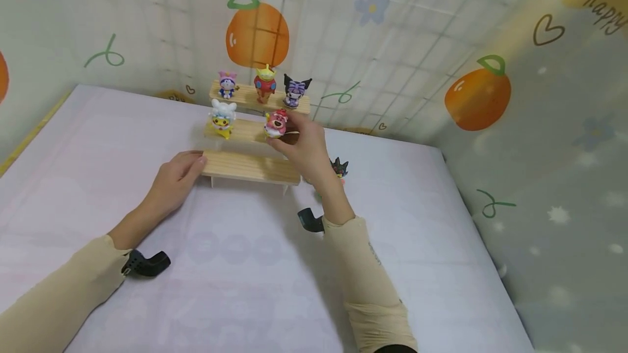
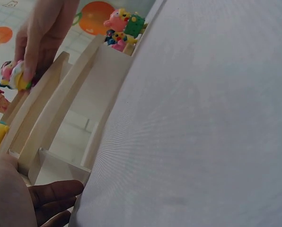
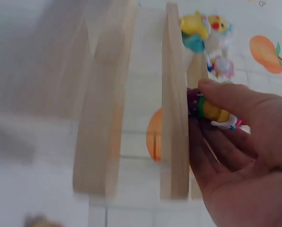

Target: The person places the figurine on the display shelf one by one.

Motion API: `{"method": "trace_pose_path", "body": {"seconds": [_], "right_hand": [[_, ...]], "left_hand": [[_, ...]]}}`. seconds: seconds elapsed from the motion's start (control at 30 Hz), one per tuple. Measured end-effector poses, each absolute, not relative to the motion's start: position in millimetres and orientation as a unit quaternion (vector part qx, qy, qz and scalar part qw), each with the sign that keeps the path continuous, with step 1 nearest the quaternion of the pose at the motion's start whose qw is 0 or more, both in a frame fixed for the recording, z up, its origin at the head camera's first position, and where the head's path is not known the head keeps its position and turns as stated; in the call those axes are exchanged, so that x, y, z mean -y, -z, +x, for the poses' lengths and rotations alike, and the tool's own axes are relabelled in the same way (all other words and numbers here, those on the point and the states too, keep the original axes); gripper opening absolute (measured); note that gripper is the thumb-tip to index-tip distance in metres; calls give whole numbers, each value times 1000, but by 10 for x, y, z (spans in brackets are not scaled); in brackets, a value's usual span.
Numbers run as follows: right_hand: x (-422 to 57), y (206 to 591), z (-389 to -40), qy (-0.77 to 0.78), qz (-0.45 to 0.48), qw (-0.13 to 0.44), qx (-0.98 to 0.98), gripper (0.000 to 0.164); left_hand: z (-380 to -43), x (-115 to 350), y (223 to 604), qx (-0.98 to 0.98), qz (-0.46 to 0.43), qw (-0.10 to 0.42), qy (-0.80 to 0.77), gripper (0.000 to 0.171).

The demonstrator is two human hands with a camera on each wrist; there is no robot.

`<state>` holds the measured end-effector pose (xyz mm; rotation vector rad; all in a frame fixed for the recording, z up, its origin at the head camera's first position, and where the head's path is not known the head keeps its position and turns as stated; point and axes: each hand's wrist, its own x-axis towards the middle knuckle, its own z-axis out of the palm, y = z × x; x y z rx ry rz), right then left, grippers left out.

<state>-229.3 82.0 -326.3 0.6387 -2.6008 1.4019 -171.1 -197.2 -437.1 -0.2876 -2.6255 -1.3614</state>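
My right hand (image 1: 310, 143) pinches a small pink bear figurine (image 1: 276, 124) between thumb and fingers, at the right part of the middle step (image 1: 247, 131) of a wooden tiered stand. In the right wrist view, the figurine's purple base (image 3: 193, 101) is right at the board's edge. My left hand (image 1: 171, 181) touches the left end of the lowest step (image 1: 250, 168), its fingers (image 2: 56, 191) extended beside the stand's leg in the left wrist view. A yellow figurine with a white hat (image 1: 222, 120) stands on the middle step's left part.
On the top step (image 1: 245, 90) stand a blue-and-pink figurine (image 1: 227, 85), a red figurine with a yellow top (image 1: 265, 85) and a purple figurine with black ears (image 1: 294, 91). More figurines (image 2: 124, 28) are right of the stand, including a dark spiky one (image 1: 339, 168). A patterned curtain (image 1: 402, 70) hangs behind.
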Motion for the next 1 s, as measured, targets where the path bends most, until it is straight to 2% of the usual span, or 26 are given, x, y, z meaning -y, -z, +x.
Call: {"method": "trace_pose_path", "body": {"seconds": [0.23, 0.53, 0.83, 1.0], "right_hand": [[-564, 3306, -2319, -481, 207, 57, 850, 47], [-547, 3365, -2325, -479, 204, 68, 851, 44], [-842, 3307, -2285, -518, 216, 52, 826, 42], [-1186, 3276, -2266, -504, 228, 69, 830, 35]], "left_hand": [[-1715, 1956, 4379, 880, -98, 84, 458, 52], [-1720, 1973, 4370, 883, -98, 85, 450, 53], [-1700, 1972, 4369, 882, -99, 79, 453, 54], [-1703, 1982, 4361, 883, -102, 79, 451, 54]]}}
